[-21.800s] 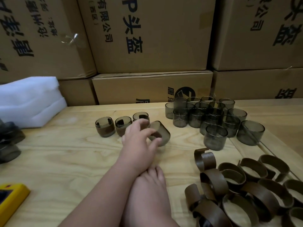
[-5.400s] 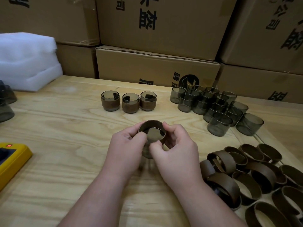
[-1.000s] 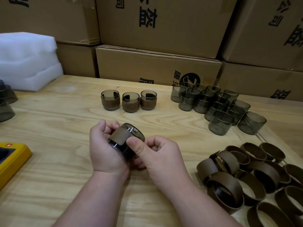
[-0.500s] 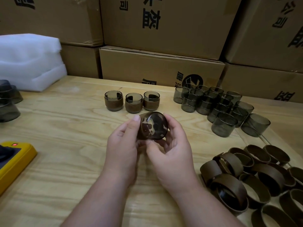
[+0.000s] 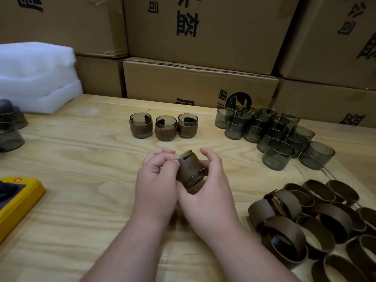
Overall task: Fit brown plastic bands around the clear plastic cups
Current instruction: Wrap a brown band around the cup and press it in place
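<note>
A smoky clear cup (image 5: 191, 169) with a brown band around it lies tilted between both hands, above the middle of the wooden table (image 5: 85, 165). My left hand (image 5: 156, 184) pinches its upper edge with curled fingers. My right hand (image 5: 209, 192) cradles it from the right and below. Three banded cups (image 5: 163, 127) stand in a row behind. Several bare cups (image 5: 270, 135) cluster at the back right. Loose brown bands (image 5: 309, 220) lie piled at the front right.
Stacked cardboard boxes (image 5: 199, 82) wall off the back of the table. White foam (image 5: 36, 78) sits at the back left, with more dark cups (image 5: 10, 127) at the left edge. A yellow device (image 5: 18, 198) lies at the front left.
The cup has turned in my hands: half a second ago its open mouth faced me, now its banded side does. My hands have lowered slightly toward me.
</note>
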The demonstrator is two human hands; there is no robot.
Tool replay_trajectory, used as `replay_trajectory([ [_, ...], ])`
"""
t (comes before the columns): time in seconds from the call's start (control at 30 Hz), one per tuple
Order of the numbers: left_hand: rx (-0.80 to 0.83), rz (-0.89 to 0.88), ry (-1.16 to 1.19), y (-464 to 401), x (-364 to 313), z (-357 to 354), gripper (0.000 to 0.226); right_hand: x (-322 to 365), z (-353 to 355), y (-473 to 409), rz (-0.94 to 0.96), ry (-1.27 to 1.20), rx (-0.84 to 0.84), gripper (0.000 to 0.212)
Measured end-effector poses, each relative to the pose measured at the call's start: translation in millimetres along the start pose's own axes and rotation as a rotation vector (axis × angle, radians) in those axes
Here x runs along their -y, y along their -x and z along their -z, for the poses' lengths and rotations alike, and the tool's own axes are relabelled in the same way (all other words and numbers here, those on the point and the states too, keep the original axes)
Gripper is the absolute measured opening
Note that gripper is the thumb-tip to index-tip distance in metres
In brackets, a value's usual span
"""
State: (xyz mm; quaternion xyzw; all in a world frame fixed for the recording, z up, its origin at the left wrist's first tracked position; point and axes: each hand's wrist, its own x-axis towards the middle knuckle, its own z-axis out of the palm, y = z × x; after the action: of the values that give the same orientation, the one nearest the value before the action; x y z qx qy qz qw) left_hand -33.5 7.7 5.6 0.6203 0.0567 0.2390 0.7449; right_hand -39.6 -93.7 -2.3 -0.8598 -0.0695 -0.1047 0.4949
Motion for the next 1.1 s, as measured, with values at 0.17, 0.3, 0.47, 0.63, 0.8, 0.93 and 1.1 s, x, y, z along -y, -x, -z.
replay_trajectory([
  [0.17, 0.005, -0.057, -0.089, 2, 2, -3, 0.025, -3, 2, -3, -0.016, 0.080, 0.007, 0.066],
  [0.3, 0.035, -0.040, -0.072, -1, 8, -1, 0.028, -4, 1, -3, -0.061, 0.045, -0.027, 0.074],
  [0.47, 0.016, 0.094, 0.122, -3, 4, 2, 0.029, 0, 1, 0, -0.035, -0.017, -0.048, 0.074],
  [0.63, 0.038, 0.044, 0.027, -2, 4, 0, 0.030, 0, 1, -1, -0.018, 0.080, -0.011, 0.073],
  [0.8, 0.055, 0.021, -0.064, 0, 7, -2, 0.038, -5, 2, -2, -0.035, 0.187, -0.064, 0.058],
  [0.93, -0.056, 0.029, -0.034, -1, 5, -3, 0.031, -7, 1, -3, -0.084, 0.219, -0.098, 0.061],
  [1.1, -0.223, -0.002, -0.040, -4, 2, 1, 0.023, -10, -2, -4, -0.081, -0.026, -0.013, 0.074],
])
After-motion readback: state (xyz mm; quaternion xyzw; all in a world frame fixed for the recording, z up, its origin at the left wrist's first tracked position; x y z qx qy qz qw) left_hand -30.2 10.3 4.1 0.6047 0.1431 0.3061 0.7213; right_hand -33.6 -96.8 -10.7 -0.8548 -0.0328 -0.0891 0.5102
